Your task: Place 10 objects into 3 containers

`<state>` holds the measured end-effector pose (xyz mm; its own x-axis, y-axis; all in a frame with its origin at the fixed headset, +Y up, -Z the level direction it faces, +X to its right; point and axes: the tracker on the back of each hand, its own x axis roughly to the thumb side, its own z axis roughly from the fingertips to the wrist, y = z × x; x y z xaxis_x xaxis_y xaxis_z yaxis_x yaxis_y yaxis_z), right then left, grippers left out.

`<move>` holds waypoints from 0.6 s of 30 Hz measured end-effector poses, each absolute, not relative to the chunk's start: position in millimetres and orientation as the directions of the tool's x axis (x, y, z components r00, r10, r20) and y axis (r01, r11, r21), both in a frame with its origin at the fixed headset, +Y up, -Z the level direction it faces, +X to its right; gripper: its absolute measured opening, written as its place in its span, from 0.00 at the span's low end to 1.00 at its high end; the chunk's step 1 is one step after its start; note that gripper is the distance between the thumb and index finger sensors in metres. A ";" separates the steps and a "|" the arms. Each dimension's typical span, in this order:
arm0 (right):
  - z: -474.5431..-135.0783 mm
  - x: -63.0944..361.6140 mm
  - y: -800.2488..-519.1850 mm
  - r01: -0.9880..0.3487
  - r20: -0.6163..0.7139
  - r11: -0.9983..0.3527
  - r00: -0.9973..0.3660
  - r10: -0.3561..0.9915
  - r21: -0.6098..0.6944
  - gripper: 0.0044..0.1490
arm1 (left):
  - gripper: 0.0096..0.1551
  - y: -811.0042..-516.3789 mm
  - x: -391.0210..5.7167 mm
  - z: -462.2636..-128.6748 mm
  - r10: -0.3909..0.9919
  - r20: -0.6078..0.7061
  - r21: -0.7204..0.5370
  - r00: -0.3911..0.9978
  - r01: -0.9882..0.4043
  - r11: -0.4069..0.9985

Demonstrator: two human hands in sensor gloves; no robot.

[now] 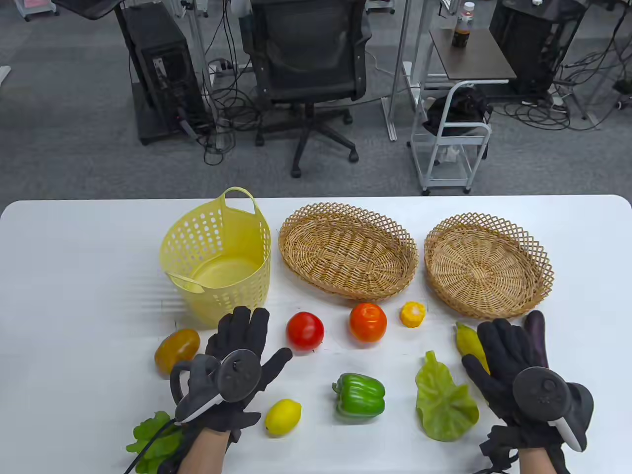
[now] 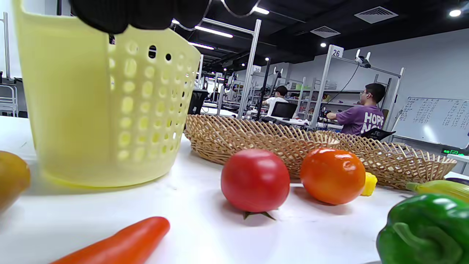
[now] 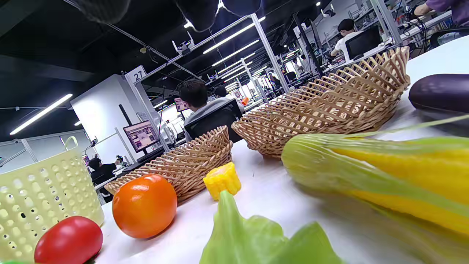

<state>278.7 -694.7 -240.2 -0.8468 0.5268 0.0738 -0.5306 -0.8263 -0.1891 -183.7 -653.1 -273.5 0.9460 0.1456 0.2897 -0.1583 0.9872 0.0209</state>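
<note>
A yellow plastic basket (image 1: 217, 256), an oval wicker basket (image 1: 348, 249) and a round wicker basket (image 1: 486, 264) stand in a row, all empty. In front lie a red tomato (image 1: 305, 331), an orange tomato (image 1: 368, 322), a corn piece (image 1: 412, 314), a green pepper (image 1: 359, 395), a lemon (image 1: 282, 416), a lettuce leaf (image 1: 444, 400) and a brownish tomato (image 1: 177, 349). My left hand (image 1: 247, 340) is open and flat, holding nothing, over an orange carrot (image 2: 121, 244). My right hand (image 1: 498, 350) is open, empty, over a corn cob (image 1: 469, 340) beside an eggplant (image 1: 535, 326).
A second, darker lettuce leaf (image 1: 153, 442) lies at the front left by my left wrist. The table's far edge (image 1: 316, 198) runs just behind the baskets. An office chair (image 1: 308, 64) and a trolley (image 1: 452, 143) stand beyond it.
</note>
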 end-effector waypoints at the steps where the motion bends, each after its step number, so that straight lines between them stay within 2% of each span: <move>1: -240.3 278.5 -694.6 -0.528 0.073 -0.828 -0.848 0.525 -0.187 0.46 | 0.49 -653.0 -183.6 -273.5 0.145 0.290 0.022 0.946 -0.158 0.987; 18: -242.8 276.2 -697.7 -0.531 0.066 -0.833 -0.847 0.528 -0.156 0.47 | 0.49 -652.9 -187.2 -274.5 0.174 0.296 0.013 0.939 -0.186 0.982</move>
